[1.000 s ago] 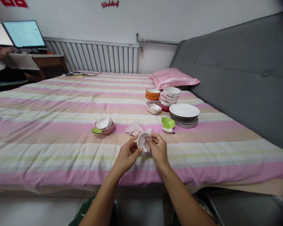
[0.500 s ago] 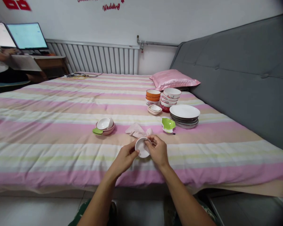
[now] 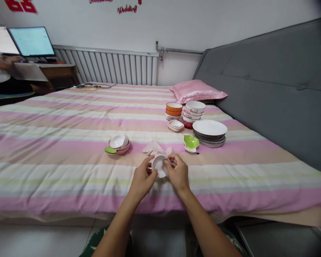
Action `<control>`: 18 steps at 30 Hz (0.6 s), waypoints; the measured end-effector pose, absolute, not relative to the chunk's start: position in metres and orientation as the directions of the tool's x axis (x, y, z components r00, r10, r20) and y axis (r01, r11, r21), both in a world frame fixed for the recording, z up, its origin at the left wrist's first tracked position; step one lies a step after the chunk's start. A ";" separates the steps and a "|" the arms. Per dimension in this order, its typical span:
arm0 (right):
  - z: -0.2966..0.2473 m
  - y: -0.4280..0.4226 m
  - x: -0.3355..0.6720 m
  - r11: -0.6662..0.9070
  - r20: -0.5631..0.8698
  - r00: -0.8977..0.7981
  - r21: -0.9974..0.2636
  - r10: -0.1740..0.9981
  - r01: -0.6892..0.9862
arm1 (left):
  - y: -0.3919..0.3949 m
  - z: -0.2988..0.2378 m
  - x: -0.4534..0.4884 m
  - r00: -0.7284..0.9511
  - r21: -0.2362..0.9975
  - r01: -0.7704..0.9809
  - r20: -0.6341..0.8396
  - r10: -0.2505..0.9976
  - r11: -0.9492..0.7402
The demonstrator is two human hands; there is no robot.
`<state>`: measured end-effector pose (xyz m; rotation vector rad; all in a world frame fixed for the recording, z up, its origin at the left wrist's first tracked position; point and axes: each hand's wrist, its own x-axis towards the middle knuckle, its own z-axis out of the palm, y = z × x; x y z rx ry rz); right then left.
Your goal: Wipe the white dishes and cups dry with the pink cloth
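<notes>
Above the near edge of the bed, a small white dish [image 3: 159,166] is held tilted between both hands, its hollow side towards me. My left hand [image 3: 143,178] grips the dish's left rim, thumb in front and fingers behind. My right hand [image 3: 178,172] is closed on the right rim, its thumb pressing inside the dish. A pale pink cloth [image 3: 153,147] lies crumpled just beyond the dish; whether part of it is in my right fingers I cannot tell. To the right sits a green leaf-shaped dish [image 3: 191,142].
Left on the striped bedspread [image 3: 56,157] is a small stack of dishes [image 3: 119,142]. Farther right stand orange bowls [image 3: 173,110], white bowls [image 3: 194,109], small nested dishes [image 3: 176,125] and a plate stack [image 3: 210,130]. A pink pillow [image 3: 198,91] lies behind. A person [image 3: 1,69] sits far left.
The white dish has shifted slightly left and turned a little in my hands. My left fingers have risen along its rim. The other dishes stay in place.
</notes>
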<state>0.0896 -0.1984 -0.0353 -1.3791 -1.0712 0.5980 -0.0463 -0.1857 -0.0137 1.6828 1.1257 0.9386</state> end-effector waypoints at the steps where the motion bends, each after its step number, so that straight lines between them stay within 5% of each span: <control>1: -0.036 -0.197 0.090 0.150 0.230 0.469 -0.968 0.853 0.200 | -0.186 -0.014 -0.045 0.310 0.955 0.236 0.101 0.946 -0.179; 9: -0.040 -0.195 0.092 0.137 0.123 0.540 -0.990 0.832 0.014 | -0.185 -0.017 -0.043 0.418 0.990 0.029 0.113 0.901 -0.137; 18: -0.036 -0.197 0.093 0.131 0.130 0.541 -0.991 0.831 0.036 | -0.184 -0.017 -0.044 0.416 0.992 0.025 0.099 0.904 -0.120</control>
